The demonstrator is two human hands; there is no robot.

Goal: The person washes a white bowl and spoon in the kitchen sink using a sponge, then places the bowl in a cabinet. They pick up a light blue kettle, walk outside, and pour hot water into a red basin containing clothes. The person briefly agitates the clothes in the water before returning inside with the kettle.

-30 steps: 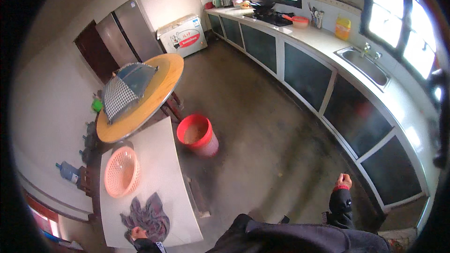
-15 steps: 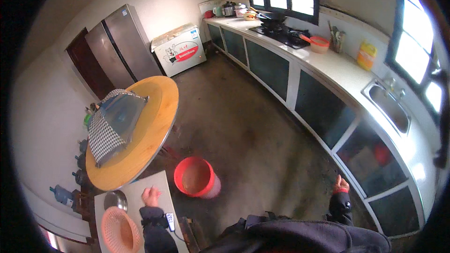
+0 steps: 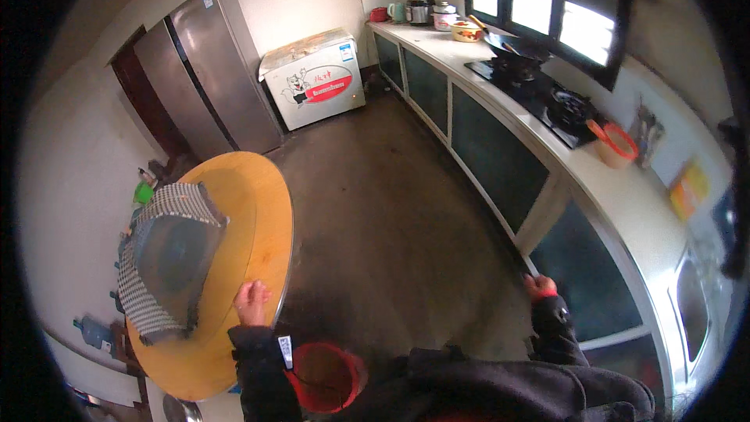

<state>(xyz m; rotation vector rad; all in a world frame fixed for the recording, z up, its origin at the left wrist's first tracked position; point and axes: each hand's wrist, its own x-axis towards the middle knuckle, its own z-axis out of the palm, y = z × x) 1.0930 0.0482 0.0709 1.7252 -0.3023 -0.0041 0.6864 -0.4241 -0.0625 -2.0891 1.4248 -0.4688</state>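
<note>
My left hand (image 3: 251,302) rests over the near edge of a round yellow wooden table (image 3: 244,211), fingers loosely curled, holding nothing. Right beside it on the table stands a checked mesh food cover (image 3: 166,258). My right hand (image 3: 541,287) hangs by the dark cabinet fronts of the long counter (image 3: 625,203), fingers closed, nothing visible in it. Both arms wear dark sleeves. A red bucket (image 3: 324,375) stands on the floor just below my left forearm.
A steel fridge (image 3: 207,70) and a white chest freezer (image 3: 316,78) stand against the far wall. The counter carries a gas hob with a wok (image 3: 516,47), pots, an orange colander (image 3: 617,144) and a sink (image 3: 691,301). Bare concrete floor (image 3: 391,227) lies between table and counter.
The view has swung forward and up the kitchen. My left hand left the small white table with the pink basket and reached the round table's edge. My right hand stayed by the cabinets.
</note>
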